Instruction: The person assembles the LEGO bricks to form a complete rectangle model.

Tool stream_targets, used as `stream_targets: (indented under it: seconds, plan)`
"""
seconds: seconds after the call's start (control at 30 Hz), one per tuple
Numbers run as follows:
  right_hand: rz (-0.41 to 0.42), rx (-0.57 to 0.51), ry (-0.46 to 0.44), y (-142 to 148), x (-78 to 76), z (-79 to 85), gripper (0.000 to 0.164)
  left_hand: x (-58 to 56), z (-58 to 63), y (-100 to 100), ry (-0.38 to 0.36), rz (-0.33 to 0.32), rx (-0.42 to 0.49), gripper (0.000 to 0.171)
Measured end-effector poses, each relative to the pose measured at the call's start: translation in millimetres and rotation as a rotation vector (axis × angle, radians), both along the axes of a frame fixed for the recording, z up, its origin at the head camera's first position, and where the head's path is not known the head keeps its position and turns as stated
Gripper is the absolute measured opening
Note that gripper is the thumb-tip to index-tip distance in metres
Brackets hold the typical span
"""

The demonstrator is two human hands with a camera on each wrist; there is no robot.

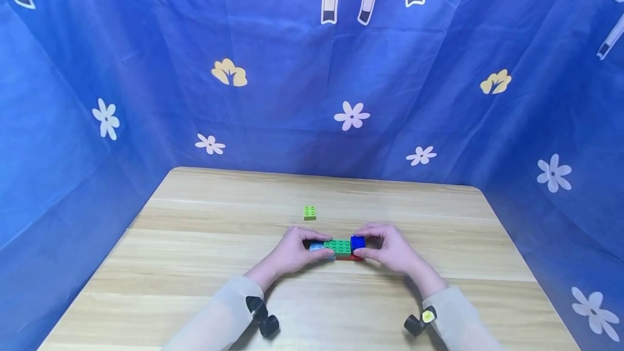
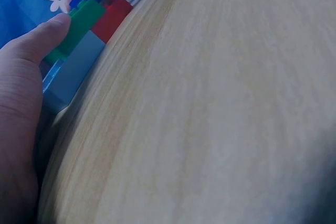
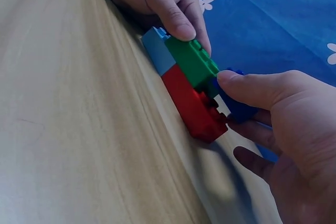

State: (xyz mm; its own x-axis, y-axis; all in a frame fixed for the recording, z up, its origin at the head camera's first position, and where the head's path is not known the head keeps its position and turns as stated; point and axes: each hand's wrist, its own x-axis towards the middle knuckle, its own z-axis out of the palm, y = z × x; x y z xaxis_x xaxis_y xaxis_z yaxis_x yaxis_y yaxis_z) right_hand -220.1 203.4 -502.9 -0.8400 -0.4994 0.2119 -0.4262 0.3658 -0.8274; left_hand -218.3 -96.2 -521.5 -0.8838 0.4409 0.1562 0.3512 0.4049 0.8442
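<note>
A light blue brick [image 2: 79, 72] and a red brick [image 3: 189, 103] lie end to end on the table. Across both of them sits a green brick [image 1: 338, 246], its studs facing up. My left hand [image 1: 294, 251] grips the green brick between thumb and fingers, near its light blue end. With thumb and fingertips my right hand [image 1: 390, 248] pinches a dark blue brick [image 3: 236, 100] beside the green one, above the red brick's studs. In the right wrist view it looks tilted, and a gap shows between it and the red studs.
A small lime green brick [image 1: 309, 213] stands farther back on the wooden table [image 1: 219, 205]. Behind and at both sides hangs a blue patterned cloth [image 1: 292, 102]. Each sleeve carries a black wrist camera [image 1: 263, 318].
</note>
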Motion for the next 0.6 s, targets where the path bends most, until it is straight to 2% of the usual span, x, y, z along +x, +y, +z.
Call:
stream_targets:
  seconds: [0.17,0.4,0.6]
  plan:
    - [0.020,-0.018,-0.008,-1.5,2.4,-5.2,0.035,2.1,-0.6,-0.7,-0.015,0.011,-0.002,0.045]
    - [0.004,-0.024,-0.038,-3.2,5.3,-7.1,0.034,1.5,-2.7,-0.4,-0.003,0.015,-0.008,0.044]
    - [-0.024,0.020,-0.031,-3.2,6.4,-4.0,0.029,-0.2,-2.1,0.6,-0.002,0.014,-0.007,0.044]
